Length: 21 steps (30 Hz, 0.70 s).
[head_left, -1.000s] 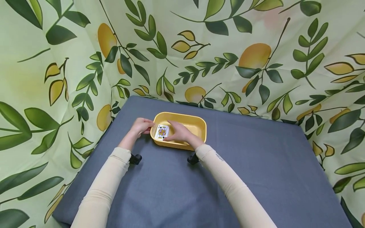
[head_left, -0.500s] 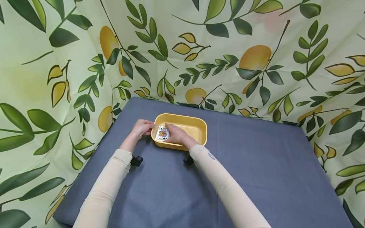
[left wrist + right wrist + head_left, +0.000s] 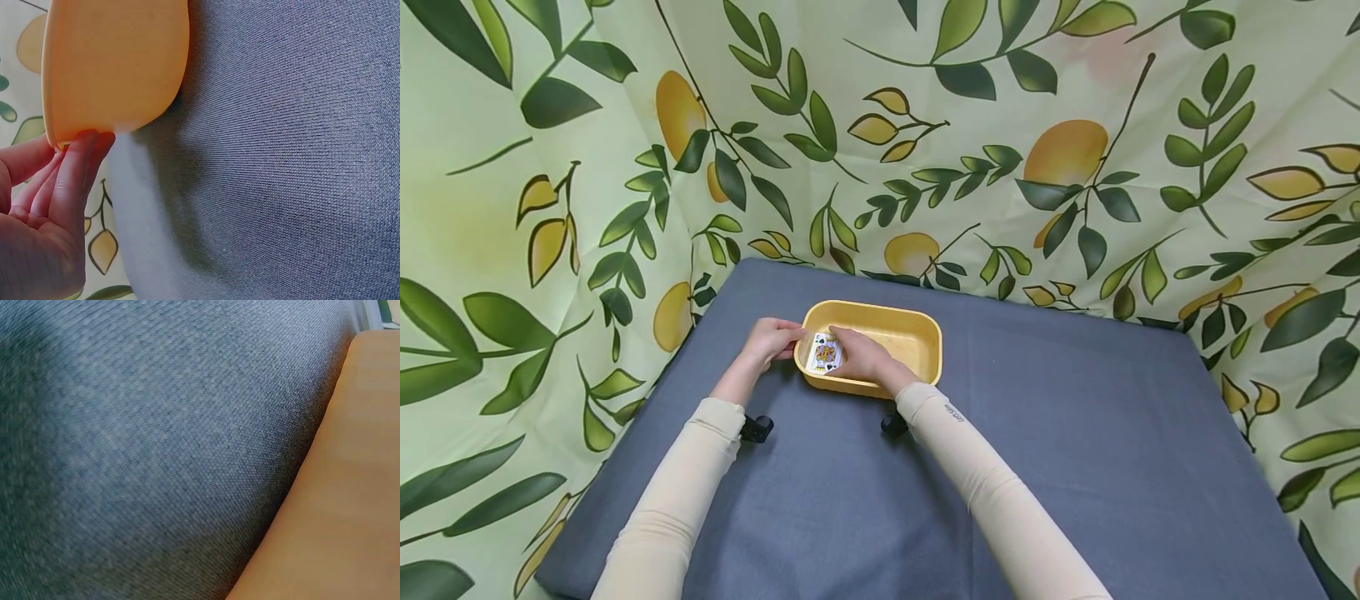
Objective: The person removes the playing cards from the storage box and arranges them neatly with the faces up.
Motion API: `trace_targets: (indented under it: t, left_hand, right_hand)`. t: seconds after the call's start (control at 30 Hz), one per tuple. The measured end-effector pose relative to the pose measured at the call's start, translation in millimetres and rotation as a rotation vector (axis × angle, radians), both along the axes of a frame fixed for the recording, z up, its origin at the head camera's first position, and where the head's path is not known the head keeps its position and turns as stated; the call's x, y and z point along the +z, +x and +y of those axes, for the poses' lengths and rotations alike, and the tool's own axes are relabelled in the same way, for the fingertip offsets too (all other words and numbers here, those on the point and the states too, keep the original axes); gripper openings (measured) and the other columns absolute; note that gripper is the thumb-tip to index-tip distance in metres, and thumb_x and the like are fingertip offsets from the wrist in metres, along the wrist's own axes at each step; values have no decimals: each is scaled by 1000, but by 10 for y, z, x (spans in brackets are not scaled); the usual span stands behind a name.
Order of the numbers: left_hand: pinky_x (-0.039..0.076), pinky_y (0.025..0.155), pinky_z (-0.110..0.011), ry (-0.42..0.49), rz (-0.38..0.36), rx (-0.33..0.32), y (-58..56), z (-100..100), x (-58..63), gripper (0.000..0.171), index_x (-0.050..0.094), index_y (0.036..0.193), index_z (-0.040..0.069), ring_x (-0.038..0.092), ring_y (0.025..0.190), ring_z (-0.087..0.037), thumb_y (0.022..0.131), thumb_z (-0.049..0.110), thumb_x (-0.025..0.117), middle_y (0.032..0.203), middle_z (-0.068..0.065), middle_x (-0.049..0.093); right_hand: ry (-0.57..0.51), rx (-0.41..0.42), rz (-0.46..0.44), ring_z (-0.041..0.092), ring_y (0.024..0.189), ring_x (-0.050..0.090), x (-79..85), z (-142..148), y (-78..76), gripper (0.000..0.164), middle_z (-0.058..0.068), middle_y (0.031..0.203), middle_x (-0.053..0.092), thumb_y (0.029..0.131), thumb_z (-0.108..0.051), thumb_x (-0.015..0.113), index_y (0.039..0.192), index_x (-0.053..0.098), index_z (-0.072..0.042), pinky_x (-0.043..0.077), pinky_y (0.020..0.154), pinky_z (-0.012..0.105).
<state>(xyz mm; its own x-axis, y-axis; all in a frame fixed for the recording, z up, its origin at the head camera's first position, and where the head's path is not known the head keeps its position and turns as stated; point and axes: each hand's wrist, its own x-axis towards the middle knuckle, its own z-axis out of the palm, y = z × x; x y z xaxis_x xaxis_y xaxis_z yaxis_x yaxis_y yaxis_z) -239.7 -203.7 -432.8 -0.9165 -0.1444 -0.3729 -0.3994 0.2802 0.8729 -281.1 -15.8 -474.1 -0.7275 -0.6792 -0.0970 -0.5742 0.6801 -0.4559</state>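
A yellow oblong tub (image 3: 904, 327) with rounded corners stands on the grey-blue table. At its left end, my left hand (image 3: 771, 339) pinches the rim between thumb and fingers, as the left wrist view shows on the tub's outer wall (image 3: 119, 62). Inside the tub's left part a playing card (image 3: 825, 354), a king of spades, shows face up. My right hand (image 3: 867, 357) reaches over the front rim and grips the card from its right side, fingers at the far edge and thumb at the near edge. In the right wrist view this hand is hidden.
The grey-blue cloth-covered table (image 3: 1075, 433) spreads around the tub. A leaf-and-fruit patterned curtain (image 3: 970, 125) rises along its back and left sides. Black wrist cameras (image 3: 757, 429) hang under both forearms.
My right hand has shifted slightly left over the card, covering more of its right edge. The left hand stays at the tub's rim, and the head view has tilted slightly.
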Motion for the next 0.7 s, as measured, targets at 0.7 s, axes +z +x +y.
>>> trace_targets:
  t: [0.7]
  left_hand:
    - [55, 64, -19, 18, 6, 13, -10, -2, -25, 38, 59, 126, -9, 64, 82, -14, 96, 13, 61, 118, -24, 63]
  right_hand:
    - [-133, -48, -76, 26, 137, 38, 227, 255, -26, 99, 11, 151, 40, 73, -33, 87, 151, 32, -5, 29, 113, 37]
